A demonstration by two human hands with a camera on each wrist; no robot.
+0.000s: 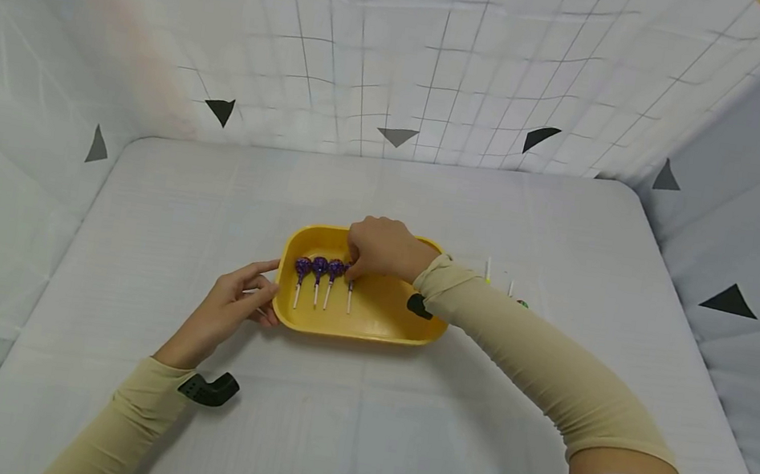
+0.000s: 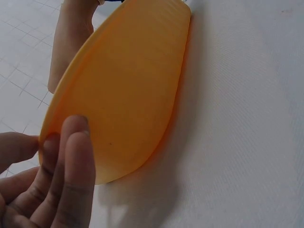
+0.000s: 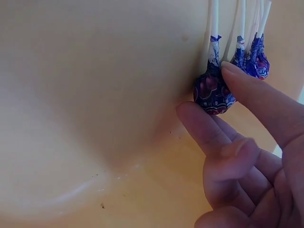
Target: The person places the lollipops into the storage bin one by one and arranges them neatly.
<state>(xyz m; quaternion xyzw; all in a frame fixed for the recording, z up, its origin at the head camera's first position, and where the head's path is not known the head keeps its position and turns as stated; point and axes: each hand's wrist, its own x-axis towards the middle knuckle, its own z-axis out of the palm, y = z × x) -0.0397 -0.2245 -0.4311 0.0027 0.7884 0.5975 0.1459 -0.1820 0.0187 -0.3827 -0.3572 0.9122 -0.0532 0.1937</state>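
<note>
Inside the yellow tray (image 1: pixel 379 318), three purple-wrapped lollipops (image 1: pixel 320 267) lie side by side with their white sticks toward the person. My right hand (image 1: pixel 389 248) reaches over the far rim and pinches another purple lollipop (image 3: pixel 213 94) by its wrapped head, between thumb and a finger, at the right end of this row. Its head is partly hidden from above by that hand. At the tray's left end, my left hand (image 1: pixel 224 308) touches the rim and outer wall with loosely bent fingers (image 2: pixel 78 161).
Right of the tray, partly behind the right forearm, are a few white sticks (image 1: pixel 488 270) and a small green and red piece (image 1: pixel 523 303). White cloth covers the table (image 1: pixel 353 428). Patterned white sheets (image 1: pixel 446 76) rise behind it and at both sides.
</note>
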